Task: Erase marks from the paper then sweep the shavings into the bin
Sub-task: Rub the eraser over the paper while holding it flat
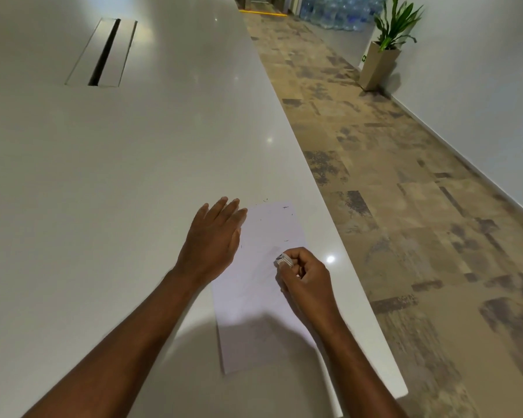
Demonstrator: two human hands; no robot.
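A white rectangular sheet of paper [255,285] lies flat on the glossy white table [118,176], close to its right edge and near the front corner. Small dark eraser shavings [285,208] are scattered over the sheet's far end, a few just past its far edge on the tabletop. The right hand [305,277] has its fingers curled round a small white eraser [283,260], whose tip meets the paper near the sheet's middle. The left hand [213,239] lies flat with fingers straight and together, covering the sheet's left edge. A long metal cable slot [103,52] sits in the table's far left. Beyond the right edge, a potted green plant [387,46] stands on patterned carpet beside the wall.
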